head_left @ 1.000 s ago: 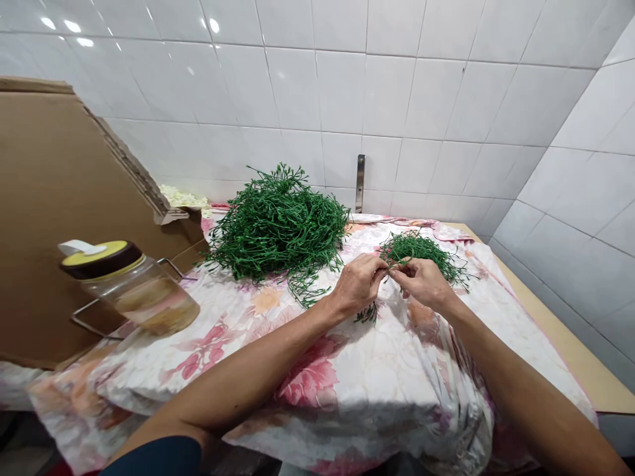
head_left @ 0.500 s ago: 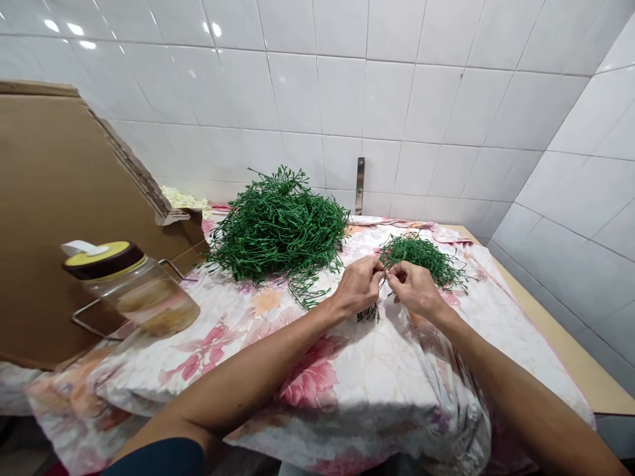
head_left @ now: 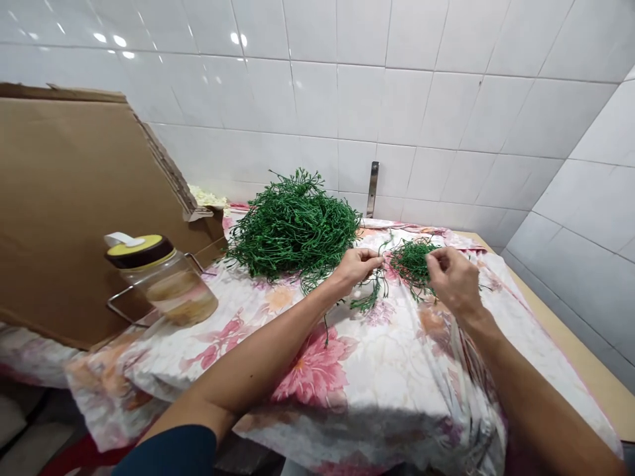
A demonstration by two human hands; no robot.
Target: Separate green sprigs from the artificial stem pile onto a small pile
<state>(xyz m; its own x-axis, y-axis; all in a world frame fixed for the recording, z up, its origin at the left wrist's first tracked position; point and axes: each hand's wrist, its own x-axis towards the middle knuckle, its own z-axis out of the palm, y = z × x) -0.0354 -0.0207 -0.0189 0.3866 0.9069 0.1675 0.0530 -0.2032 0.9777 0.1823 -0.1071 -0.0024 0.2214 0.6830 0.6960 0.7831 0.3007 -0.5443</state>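
My left hand [head_left: 358,268] pinches thin green artificial plant stems [head_left: 370,299], which hang below the fingertips towards the cloth. My right hand [head_left: 455,283] is apart from it, at the right edge of a small green pile [head_left: 411,264] of similar stems. Its thumb and fingers are curled together; whatever lies between them is too small to make out. A much larger heap of green stems [head_left: 297,228] sits behind and to the left of my left hand. One loose stem [head_left: 326,330] lies beneath my left forearm.
A floral cloth [head_left: 397,370] covers the table. On the left stand a clear jar [head_left: 181,291] with a yellow-and-brown lid, part full of liquid, and a big cardboard box [head_left: 64,218]. White tiled walls close off the back and right; a metal bracket [head_left: 373,190] is fixed to the back one.
My hands were together at the fingertips and have separated. The right one moved right to the small pile's edge; the left one keeps its pinch on stems. The view shifted slightly left.
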